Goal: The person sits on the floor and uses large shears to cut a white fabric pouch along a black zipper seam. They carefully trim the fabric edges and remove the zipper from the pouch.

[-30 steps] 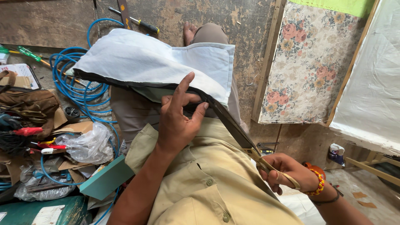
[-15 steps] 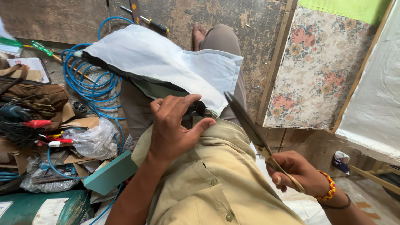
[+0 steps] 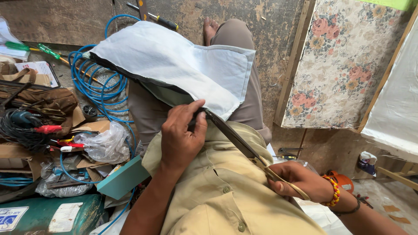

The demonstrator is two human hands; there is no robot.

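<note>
Left hand (image 3: 183, 139) pinches fabric (image 3: 174, 65); right hand (image 3: 300, 180) grips scissors (image 3: 239, 139).

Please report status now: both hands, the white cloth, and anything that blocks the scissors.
Left hand pinches white cloth edge. Right hand grips scissors, blades at that edge. Nothing blocking.

Worn concrete floor (image 3: 78, 17) — floral panel (image 3: 339, 65) leaning right — daylight.

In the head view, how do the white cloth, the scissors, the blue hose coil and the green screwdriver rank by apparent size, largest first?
1. White cloth, clearly the largest.
2. Blue hose coil, partly hidden by the cloth.
3. Scissors, held in the right hand; nearer the camera, so unsure against the coil.
4. Green screwdriver, the smallest.
</note>
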